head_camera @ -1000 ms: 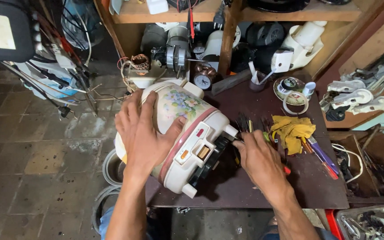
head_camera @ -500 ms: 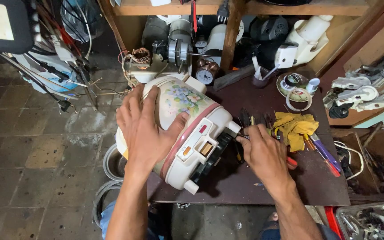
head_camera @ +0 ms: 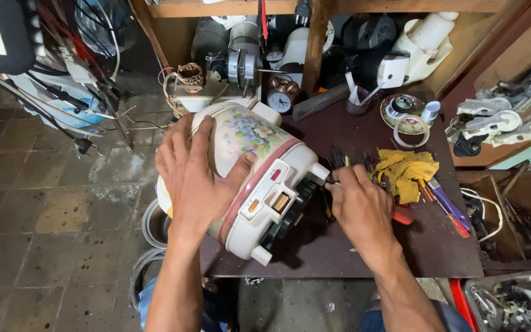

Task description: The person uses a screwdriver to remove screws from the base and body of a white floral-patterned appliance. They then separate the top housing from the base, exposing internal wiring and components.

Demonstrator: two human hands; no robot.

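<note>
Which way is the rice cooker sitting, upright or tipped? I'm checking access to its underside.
Tipped: the rice cooker lies on its side, black base facing the right hand.

Both bare forearms reach up from the lower edge, wrists fairly straight. The left hand [head_camera: 195,178] lies palm down, fingers spread wide and pointing away from the body, thumb splayed out to the right. The right hand [head_camera: 361,209] shows its back, knuckles up, fingers curled inward in a loose grip, fingertips pointing up-left toward the left hand.
</note>
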